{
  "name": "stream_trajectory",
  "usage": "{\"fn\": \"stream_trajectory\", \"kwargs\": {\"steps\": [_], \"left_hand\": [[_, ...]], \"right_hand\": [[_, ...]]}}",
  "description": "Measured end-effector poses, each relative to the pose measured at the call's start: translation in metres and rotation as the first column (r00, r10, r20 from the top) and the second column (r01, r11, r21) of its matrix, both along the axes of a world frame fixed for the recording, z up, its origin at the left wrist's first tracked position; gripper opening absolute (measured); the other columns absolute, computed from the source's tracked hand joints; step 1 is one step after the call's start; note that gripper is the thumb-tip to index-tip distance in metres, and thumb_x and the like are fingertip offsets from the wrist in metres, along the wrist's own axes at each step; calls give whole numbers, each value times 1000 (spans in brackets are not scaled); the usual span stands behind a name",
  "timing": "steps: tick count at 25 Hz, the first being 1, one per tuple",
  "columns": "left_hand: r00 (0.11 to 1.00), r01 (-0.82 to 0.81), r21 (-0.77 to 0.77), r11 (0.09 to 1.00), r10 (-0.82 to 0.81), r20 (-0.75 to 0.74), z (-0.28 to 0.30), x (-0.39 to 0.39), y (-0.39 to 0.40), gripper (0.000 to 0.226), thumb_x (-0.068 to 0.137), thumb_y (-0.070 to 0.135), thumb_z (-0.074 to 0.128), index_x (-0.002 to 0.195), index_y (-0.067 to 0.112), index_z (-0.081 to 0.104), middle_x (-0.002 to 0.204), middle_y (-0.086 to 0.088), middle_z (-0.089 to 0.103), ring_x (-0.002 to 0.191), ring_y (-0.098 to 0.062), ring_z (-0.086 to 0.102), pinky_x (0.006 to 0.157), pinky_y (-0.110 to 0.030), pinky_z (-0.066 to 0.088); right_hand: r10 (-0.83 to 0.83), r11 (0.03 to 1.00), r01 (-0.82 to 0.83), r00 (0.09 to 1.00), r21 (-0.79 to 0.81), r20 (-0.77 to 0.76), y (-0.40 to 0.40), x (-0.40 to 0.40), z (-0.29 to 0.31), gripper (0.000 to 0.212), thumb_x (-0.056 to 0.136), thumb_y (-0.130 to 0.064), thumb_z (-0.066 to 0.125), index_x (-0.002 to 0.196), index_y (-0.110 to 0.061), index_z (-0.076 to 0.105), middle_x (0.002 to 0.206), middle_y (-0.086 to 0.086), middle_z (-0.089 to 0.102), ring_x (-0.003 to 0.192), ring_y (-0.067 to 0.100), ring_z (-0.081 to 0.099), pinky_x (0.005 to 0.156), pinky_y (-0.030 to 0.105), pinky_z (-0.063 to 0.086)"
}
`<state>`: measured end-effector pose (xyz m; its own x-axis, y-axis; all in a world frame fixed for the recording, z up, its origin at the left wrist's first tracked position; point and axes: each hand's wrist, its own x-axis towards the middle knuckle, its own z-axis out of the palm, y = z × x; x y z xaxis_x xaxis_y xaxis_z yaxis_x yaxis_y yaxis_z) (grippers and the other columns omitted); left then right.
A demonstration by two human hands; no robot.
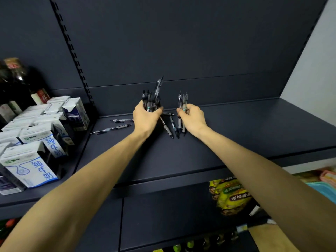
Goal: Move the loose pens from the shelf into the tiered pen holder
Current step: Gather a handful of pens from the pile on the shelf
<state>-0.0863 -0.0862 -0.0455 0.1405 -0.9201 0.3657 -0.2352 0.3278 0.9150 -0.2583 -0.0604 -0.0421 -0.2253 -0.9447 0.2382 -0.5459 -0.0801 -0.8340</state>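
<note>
My left hand (145, 115) grips a bundle of several black-and-clear pens (154, 99) that stick up above its fingers, one taller and tilted right. A dark shape just under this hand blends into the shelf; I cannot tell whether it is the pen holder. My right hand (191, 116) grips a few pens (182, 100) upright, their lower ends reaching the dark shelf (236, 128). Between the hands a few loose pens (171, 127) lie on the shelf. Two more loose pens (116, 127) lie to the left of my left hand.
White and blue milk cartons (36, 142) crowd the neighbouring shelf on the left, with dark bottles (16, 79) behind them. A slotted upright post (72, 57) divides the two bays. Yellow snack bags (229, 195) sit on the lower shelf at right.
</note>
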Motion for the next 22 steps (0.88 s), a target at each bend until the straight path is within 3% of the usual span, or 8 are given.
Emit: {"fn": "stream_trajectory", "kwargs": {"steps": [4,9,13,15,17,19,22], "left_hand": [[1000,-4,-87,996,6,24,11,-4,3,16,91,13,75,100,19,64,89,14,70,81,5,65,76,-9,48],[999,-11,-164,986,17,39,9,-5,9,16,96,18,73,96,23,58,85,13,64,77,5,60,76,-16,48],[991,-4,-179,984,29,134,15,-5,9,33,96,18,71,82,35,47,98,-3,58,90,-17,58,80,-23,44],[986,4,-175,985,25,165,18,-3,10,33,96,17,71,81,33,47,99,-3,56,90,-16,55,78,-19,42],[993,53,-143,988,-37,115,19,2,7,15,97,21,71,90,21,58,95,-3,64,87,-15,60,80,-28,49],[996,44,-105,994,-36,78,24,9,5,18,97,26,70,95,11,61,88,-2,67,81,-16,61,84,-36,52],[998,15,-75,997,-11,60,31,18,3,26,96,31,71,80,24,52,77,0,65,76,-25,65,80,-42,54]], "right_hand": [[-26,999,26,999,-30,-23,4,-1,1,26,100,-30,64,78,-20,56,64,-7,51,58,7,47,55,25,37],[-63,997,61,997,-42,-34,17,-1,2,19,100,-30,63,87,-16,61,64,-7,53,55,7,50,52,23,38],[-90,995,88,995,-44,-33,25,-1,3,18,100,-29,63,88,-16,63,64,-7,54,54,5,51,52,20,39],[-101,994,99,994,-39,-30,27,0,3,19,101,-29,63,88,-16,62,64,-8,53,54,6,50,52,20,38],[-112,993,111,993,-31,-26,29,1,3,20,101,-30,62,87,-15,61,63,-9,51,53,5,49,52,20,39],[-120,993,119,992,-25,-24,30,2,3,21,101,-30,62,90,-13,64,63,-8,51,56,7,49,58,27,41],[-137,991,137,990,0,-24,31,4,4,23,101,-30,62,95,-9,68,63,-7,52,57,9,50,59,29,41]]}}
